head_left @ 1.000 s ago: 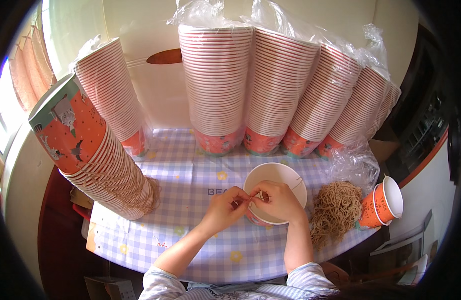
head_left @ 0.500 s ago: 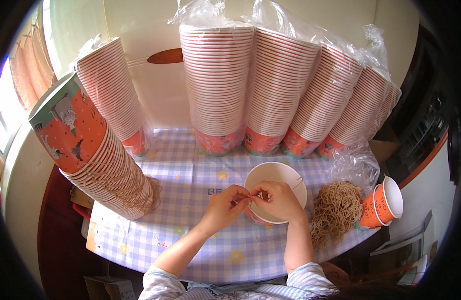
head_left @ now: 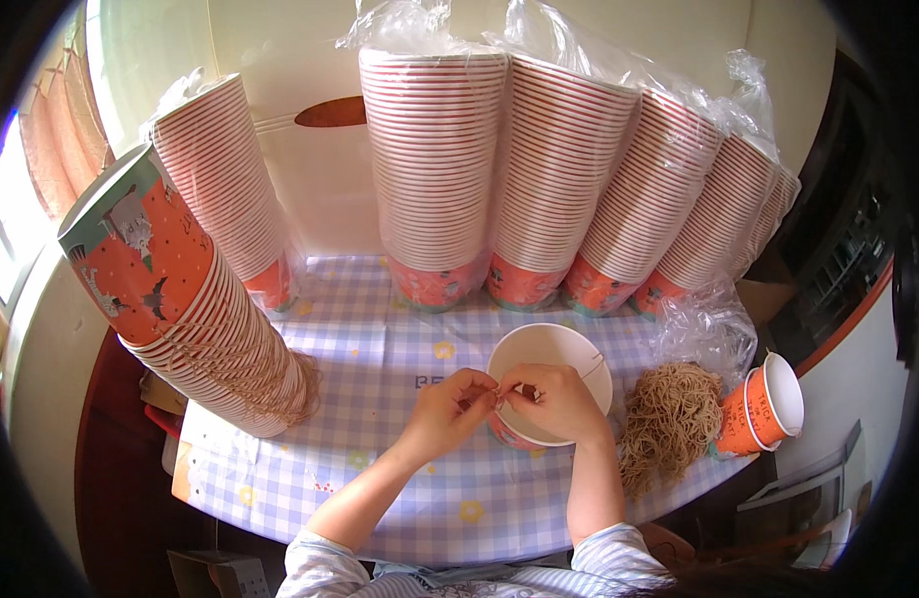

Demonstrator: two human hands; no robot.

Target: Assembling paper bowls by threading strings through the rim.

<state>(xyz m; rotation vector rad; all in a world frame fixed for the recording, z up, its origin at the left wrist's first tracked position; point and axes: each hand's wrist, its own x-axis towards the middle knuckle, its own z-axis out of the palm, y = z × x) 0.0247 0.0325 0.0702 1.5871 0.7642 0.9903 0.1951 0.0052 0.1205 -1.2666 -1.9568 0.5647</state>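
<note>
A paper bucket (head_left: 524, 344), white inside and orange outside, stands upright before me with a thin brown string (head_left: 596, 360) showing at its right inner wall. Over its near left rim, my left hand (head_left: 453, 411) and my right hand (head_left: 553, 399) meet fingertip to fingertip. Both are closed in a pinch, with a bit of brown string between them; my fingers hide most of it. To the right of my right forearm lies a tangled heap of brown string (head_left: 670, 424).
Tall stacks of nested buckets in clear plastic (head_left: 434, 169) line the table's back. At left leans a stack with string loops down its side (head_left: 215, 329). Two orange buckets (head_left: 746, 417) lie tilted at the right edge, near crumpled plastic (head_left: 713, 329). A checked cloth (head_left: 370, 498) covers the table.
My fingertips have shifted slightly at the bucket's rim, and my right fingers are curled a little more. The bucket and everything around it stay put.
</note>
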